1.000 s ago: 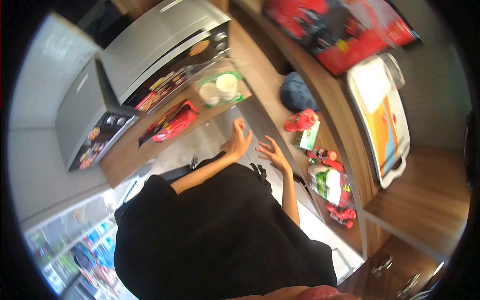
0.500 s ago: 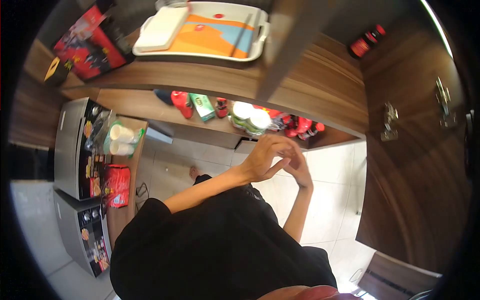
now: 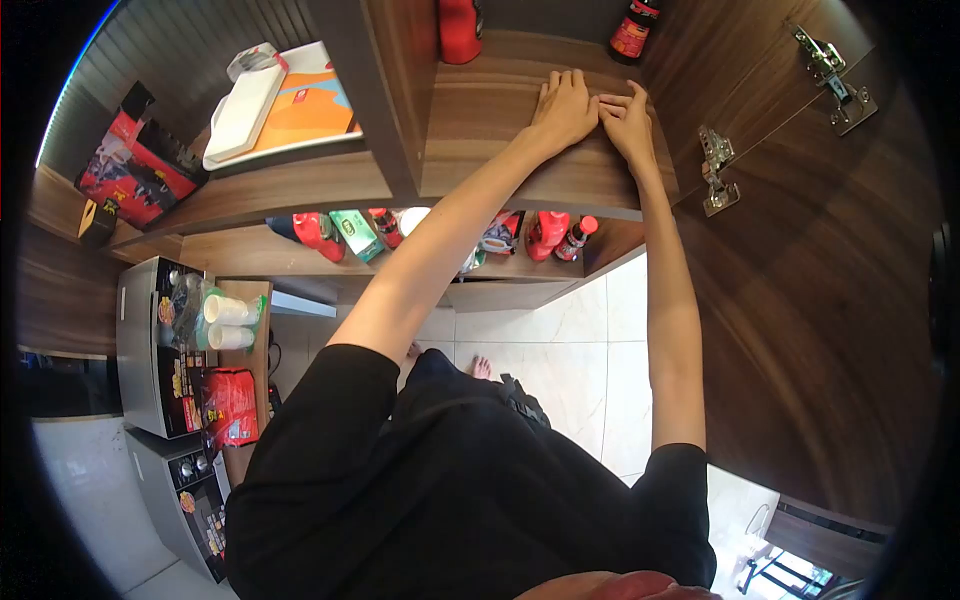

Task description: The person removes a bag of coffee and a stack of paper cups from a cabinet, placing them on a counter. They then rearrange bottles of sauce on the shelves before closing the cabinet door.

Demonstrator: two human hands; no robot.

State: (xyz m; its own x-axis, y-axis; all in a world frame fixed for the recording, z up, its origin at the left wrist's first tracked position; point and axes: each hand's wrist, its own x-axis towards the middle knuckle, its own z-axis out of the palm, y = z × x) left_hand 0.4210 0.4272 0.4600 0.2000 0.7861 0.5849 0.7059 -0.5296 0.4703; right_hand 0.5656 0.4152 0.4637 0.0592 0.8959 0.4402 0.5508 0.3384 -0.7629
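Observation:
Both of my arms reach up to a wooden shelf [image 3: 500, 130] inside an open cabinet. My left hand [image 3: 563, 108] lies flat, palm down, on the shelf board. My right hand [image 3: 630, 125] lies flat right beside it, fingertips touching the left hand's. Neither hand holds anything. At the back of the same shelf stand a red bottle [image 3: 457, 25] and a dark bottle with a red label [image 3: 634, 32], both beyond my fingers.
An open cabinet door [image 3: 800, 250] with metal hinges [image 3: 715, 170] is at the right. The shelf below holds red packs [image 3: 545, 232], a green box [image 3: 355, 235] and small bottles. A white tray [image 3: 262, 105] and a red box [image 3: 130, 165] lie at the left. Stacked cups [image 3: 225, 320] and grey appliances [image 3: 148, 335] are lower left.
Both hands rose from in front of my chest to the upper shelf and now lie flat on it. The view swung up from the lower shelf and floor.

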